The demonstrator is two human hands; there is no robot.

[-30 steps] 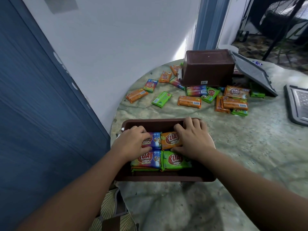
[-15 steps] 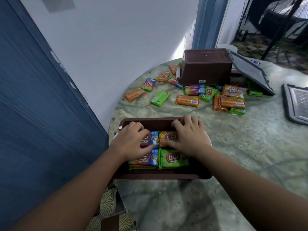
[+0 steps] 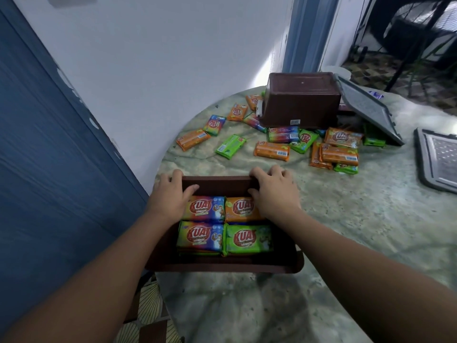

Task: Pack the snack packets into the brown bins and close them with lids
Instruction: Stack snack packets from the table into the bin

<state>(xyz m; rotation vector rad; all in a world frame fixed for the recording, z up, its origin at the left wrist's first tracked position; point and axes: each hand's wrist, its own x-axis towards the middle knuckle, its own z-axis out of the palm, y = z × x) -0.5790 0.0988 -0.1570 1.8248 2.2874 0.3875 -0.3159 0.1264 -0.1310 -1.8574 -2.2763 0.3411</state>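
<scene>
Under my fingers: brown bin (image 3: 222, 264), far rim gripped by left hand (image 3: 170, 196), right hand (image 3: 272, 194); packets (image 3: 225, 224) just below.

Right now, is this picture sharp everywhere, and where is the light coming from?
Head view: the packets in the near brown bin read sharp, the scattered packets further off are softer. Brightness comes from the doorway at upper right and throws a pale patch on the wall; the forearms at the bottom are dim. The wide lens bends the blue door and table edge.
</scene>
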